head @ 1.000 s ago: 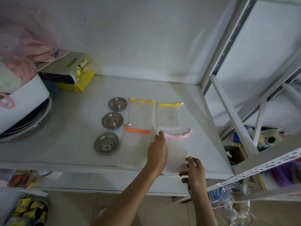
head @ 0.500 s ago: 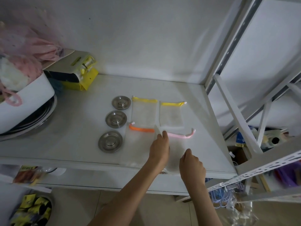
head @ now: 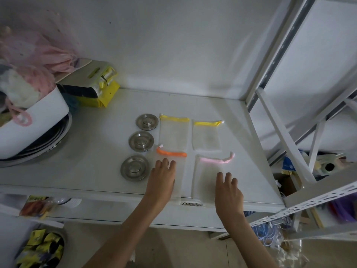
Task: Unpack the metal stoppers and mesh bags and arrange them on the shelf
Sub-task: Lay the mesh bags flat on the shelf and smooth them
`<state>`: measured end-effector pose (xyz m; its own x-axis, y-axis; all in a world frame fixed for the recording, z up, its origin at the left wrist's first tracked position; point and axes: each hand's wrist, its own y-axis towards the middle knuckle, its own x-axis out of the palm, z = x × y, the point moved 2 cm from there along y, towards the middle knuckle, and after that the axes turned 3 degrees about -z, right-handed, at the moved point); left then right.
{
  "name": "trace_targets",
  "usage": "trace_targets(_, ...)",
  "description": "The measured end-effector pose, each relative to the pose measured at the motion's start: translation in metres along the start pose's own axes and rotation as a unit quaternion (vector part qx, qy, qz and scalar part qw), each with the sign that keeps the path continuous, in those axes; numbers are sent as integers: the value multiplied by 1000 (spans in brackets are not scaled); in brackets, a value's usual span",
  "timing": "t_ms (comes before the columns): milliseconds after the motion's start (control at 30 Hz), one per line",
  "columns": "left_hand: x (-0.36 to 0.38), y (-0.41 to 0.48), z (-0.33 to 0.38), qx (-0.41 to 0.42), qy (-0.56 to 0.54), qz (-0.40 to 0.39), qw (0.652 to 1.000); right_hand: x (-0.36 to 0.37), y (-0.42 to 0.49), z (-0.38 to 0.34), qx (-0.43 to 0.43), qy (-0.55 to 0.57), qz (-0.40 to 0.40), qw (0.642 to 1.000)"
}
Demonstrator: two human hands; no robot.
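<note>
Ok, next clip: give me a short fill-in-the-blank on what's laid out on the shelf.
1. The metal stoppers on the shelf number ____.
2. The left hand lies flat on the mesh bag with the ____ band.
3. The right hand lies on the bag with the ____ band.
4. Both rear bags have ____ bands.

Missing words: three; orange; pink; yellow

White tub (head: 36,120) cut off at left edge, lower-right clutter (head: 278,236) blurred (contents unreadable)

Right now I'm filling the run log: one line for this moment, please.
stoppers: three in column | mesh bags: four laid flat | left hand: flat on orange-trimmed bag | right hand: flat on pink-trimmed bag
</note>
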<state>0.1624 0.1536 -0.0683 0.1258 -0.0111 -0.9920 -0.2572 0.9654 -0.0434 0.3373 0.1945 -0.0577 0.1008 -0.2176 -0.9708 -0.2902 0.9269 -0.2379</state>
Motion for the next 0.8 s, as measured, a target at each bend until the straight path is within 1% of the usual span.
trace_targets(100,10,-1,-7,14,18,2,1000,0,7,-8,-63,-19,-2,998)
trace_targets(200,19,-5,-10,30,18,22,999,9,12,-13,-114,12,-23,993)
trace_targets(267,23,-8,-10,46,20,28,998,17,13,-15,-117,42,-32,992)
trace_targets(333,29,-9,-11,49,15,11,999,23,14,-17,-112,56,-23,992)
trace_targets(433,39,-7,-13,26,-12,-29,999,32,16,-22,-97,97,53,989)
trace_targets(467,40,-7,-14,17,-14,-30,999,33,17,-24,-89,105,60,989)
trace_targets(500,43,-8,-14,17,-16,-29,999,35,18,-25,-88,108,52,989)
trace_targets(567,45,-10,-13,9,-11,-58,998,39,19,-25,-99,102,44,989)
trace_targets(667,47,-7,-17,8,-7,-70,998,45,21,-21,-126,81,11,989)
trace_targets(767,38,-4,-14,39,-20,-56,997,39,23,-12,-174,86,-29,980)
trace_targets(800,35,-1,-14,45,-28,-68,996,33,25,-7,-177,86,-39,980)
